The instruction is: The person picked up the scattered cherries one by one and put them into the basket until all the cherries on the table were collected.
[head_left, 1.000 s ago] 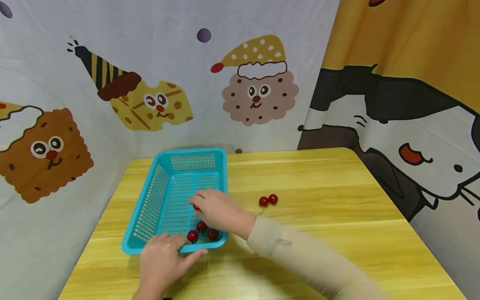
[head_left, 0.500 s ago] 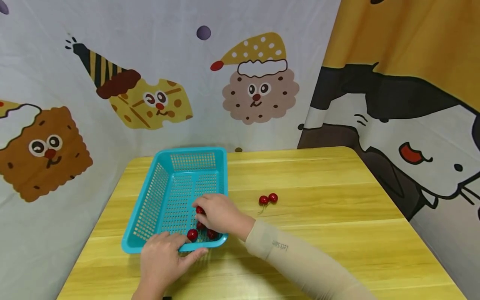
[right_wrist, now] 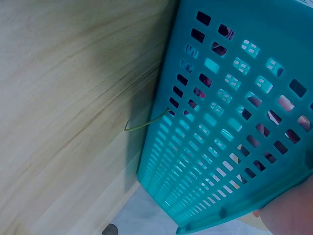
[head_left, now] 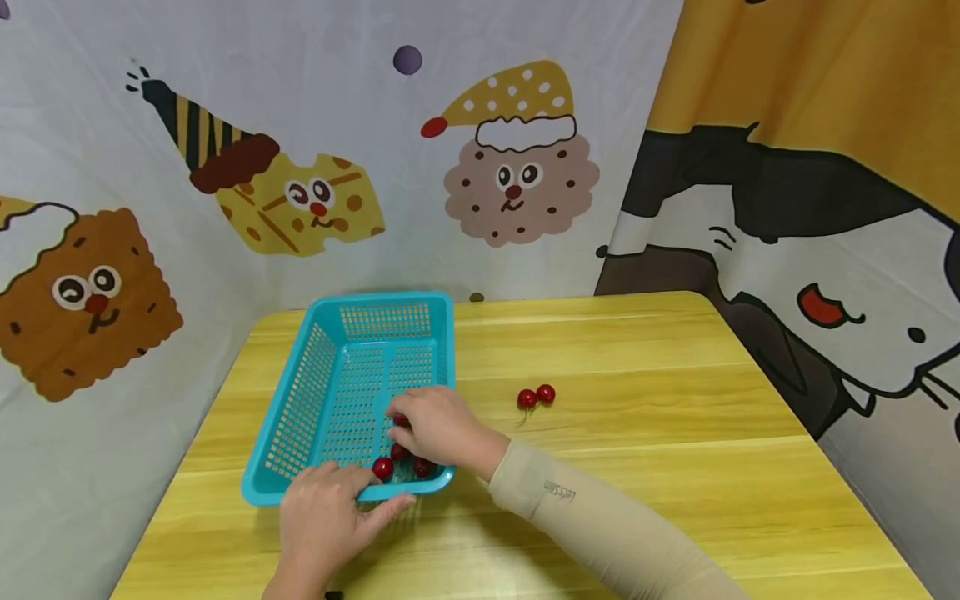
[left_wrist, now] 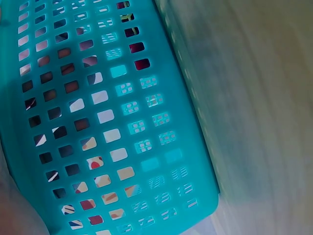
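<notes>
My left hand [head_left: 326,517] grips the near rim of a turquoise plastic basket [head_left: 382,298], fingers over the edge and thumb along the outside. My right hand [head_left: 446,427] reaches over the basket's right side and pinches a dark red cherry [head_left: 401,419] low inside. Three more cherries [head_left: 382,468] lie in the near right corner, partly covered by the right hand. The left wrist view shows the perforated basket wall [left_wrist: 195,166], with red behind some holes. In the right wrist view, a thin green stem [right_wrist: 146,124] pokes through the wall.
Two cherries [head_left: 527,399] with joined stems lie on the yellow wood-grain table [head_left: 637,358], right of the basket. Behind the table hangs a cloth [head_left: 420,192] printed with cartoon figures. A beige sleeve [head_left: 592,517] covers the right forearm.
My right hand has drawn slightly right and nearer to the cherries in the corner, still pinching its cherry. My left hand keeps its grip on the rim.
</notes>
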Demonstrator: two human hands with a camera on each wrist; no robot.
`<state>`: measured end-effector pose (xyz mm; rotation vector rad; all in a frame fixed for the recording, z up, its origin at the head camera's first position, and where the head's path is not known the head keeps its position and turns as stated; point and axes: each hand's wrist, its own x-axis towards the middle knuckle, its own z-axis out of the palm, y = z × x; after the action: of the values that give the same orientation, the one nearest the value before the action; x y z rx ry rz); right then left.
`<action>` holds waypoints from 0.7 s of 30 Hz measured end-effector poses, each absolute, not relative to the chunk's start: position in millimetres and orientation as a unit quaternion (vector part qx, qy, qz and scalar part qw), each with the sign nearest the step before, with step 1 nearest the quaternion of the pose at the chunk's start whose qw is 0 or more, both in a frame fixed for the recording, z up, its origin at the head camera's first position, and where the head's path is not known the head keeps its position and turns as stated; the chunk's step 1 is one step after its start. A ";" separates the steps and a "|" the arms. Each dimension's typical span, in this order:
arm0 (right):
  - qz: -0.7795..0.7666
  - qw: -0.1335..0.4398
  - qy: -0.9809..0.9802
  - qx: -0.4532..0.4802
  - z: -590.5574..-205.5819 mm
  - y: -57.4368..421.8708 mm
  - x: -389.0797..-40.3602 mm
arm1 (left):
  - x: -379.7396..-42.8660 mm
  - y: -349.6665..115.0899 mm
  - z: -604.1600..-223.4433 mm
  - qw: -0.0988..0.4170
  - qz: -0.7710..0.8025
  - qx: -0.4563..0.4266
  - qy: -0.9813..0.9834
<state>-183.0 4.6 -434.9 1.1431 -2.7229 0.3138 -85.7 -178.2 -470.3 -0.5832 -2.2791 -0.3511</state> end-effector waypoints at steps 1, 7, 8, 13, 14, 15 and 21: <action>0.105 0.086 -0.914 0.384 -435.0 4.7 -183.1 | -85.7 -178.0 -470.1 0.373 -0.137 -0.228 -0.889; 0.117 0.085 -0.912 0.385 -435.0 5.4 -182.8 | -85.8 -177.5 -468.9 0.379 -0.134 -0.229 -0.887; 0.120 0.085 -0.911 0.385 -434.9 5.5 -182.7 | -85.8 -177.5 -468.5 0.381 -0.133 -0.229 -0.886; 0.147 0.088 -0.905 0.388 -435.4 7.6 -183.3 | -85.7 -177.2 -467.5 0.385 -0.131 -0.232 -0.883; 0.155 0.088 -0.904 0.388 -435.4 8.2 -183.4 | -85.8 -177.2 -467.5 0.384 -0.131 -0.233 -0.884; 0.165 0.088 -0.903 0.387 -435.1 9.0 -183.6 | -85.8 -177.2 -467.5 0.383 -0.131 -0.233 -0.884; 0.242 0.079 -0.890 0.378 -432.3 18.5 -184.1 | -85.2 -176.8 -467.9 0.384 -0.131 -0.232 -0.884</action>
<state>-184.1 18.5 -432.3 1.1324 -2.6638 0.7245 -85.2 -176.8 -467.9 -0.5916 -2.2541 -0.3339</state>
